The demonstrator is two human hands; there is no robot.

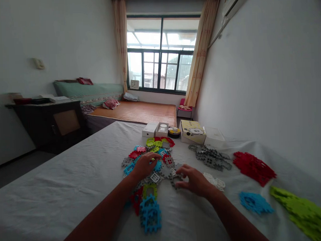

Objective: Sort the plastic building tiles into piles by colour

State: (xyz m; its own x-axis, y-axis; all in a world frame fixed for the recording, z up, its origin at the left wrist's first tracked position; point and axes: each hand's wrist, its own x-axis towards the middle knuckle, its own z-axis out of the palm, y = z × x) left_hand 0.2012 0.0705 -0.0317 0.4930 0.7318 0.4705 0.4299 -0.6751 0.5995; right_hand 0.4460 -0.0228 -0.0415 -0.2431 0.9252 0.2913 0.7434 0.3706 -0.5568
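Note:
A mixed heap of toothed plastic building pieces in grey, blue, red and green lies mid-table. Over it is my left hand [145, 166], thumb and fingers apart near a blue piece [158, 165]; I see nothing held. My right hand [192, 180] curls around the edge of a grey toothed piece [173, 182], thumb and fingers on its right side. White window-shaped pieces [155, 177] lie between the hands and beside the right wrist. Closer to me, a blue toothed piece [150, 217] overlaps a green frame [149, 190].
Sorted piles of grey [211, 157], red [253, 167], blue [255, 202] and lime green pieces [302, 208] lie to the right. Behind the heap stand white boxes [149, 129], a round black-and-yellow tin [174, 132] and a yellow cartoon box [193, 132]. A pale cloth [80, 169] covers the table.

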